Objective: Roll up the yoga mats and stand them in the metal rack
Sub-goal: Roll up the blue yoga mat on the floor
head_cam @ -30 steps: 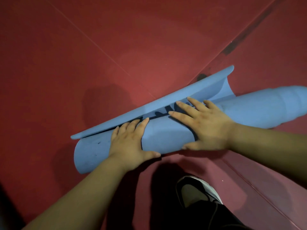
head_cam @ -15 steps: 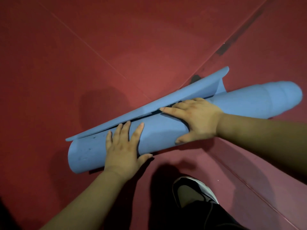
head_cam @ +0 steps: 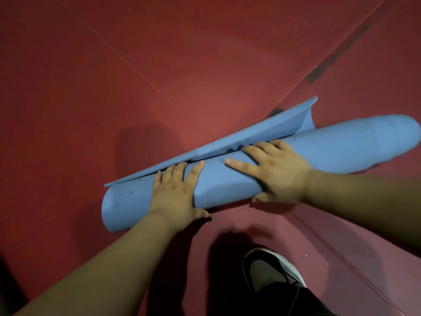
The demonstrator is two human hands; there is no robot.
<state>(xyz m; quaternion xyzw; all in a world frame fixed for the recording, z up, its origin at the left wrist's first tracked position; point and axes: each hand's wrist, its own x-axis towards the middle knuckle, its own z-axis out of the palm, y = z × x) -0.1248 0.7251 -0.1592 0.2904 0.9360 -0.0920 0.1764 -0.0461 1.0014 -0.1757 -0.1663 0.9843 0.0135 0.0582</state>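
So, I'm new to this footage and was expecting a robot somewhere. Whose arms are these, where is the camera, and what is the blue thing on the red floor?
There is no machine here. A person works with bare hands, and the one camera sits on their head, looking forward and down. That is why the arms come in from the bottom edge.

The left hand and the right hand both lie flat, fingers straight, on a blue yoga mat that is mostly rolled into a tube. They press on it rather than grip it. One loose flap of the mat stands up along the far side of the roll, not yet wound in.

The roll lies on a red floor with thin seams. At the bottom is the person's shoe. No metal rack is in view.
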